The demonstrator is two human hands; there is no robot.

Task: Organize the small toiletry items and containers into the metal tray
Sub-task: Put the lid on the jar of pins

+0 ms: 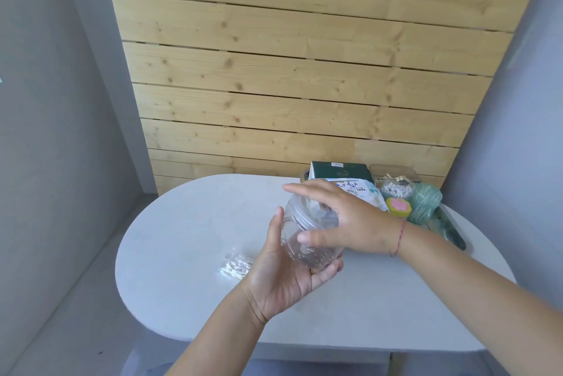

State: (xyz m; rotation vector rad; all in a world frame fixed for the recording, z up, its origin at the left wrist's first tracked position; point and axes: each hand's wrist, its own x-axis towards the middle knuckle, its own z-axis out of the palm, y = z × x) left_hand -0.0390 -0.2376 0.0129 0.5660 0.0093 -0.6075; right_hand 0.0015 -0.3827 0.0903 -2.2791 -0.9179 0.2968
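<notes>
Clear plastic jar (307, 235) held tilted above the white worktop (189, 293) at centre frame. Left hand (286, 272) cups it from below and the left side, grip closed around its base. Right hand (341, 220) lies over the jar's upper end, fingers spread across the mouth, thumb pressed on the side wall; grip closed on the jar. Metal tray (451, 232) sits at the right of the frame, behind the right wrist, holding a green box (341, 169), a printed pack (365, 192), a cotton swab tub (397, 189), a teal mesh sponge (425, 202) and a yellow-pink item (398, 207). Loose cotton swabs (236, 266) lie on the worktop, left of the jar.
</notes>
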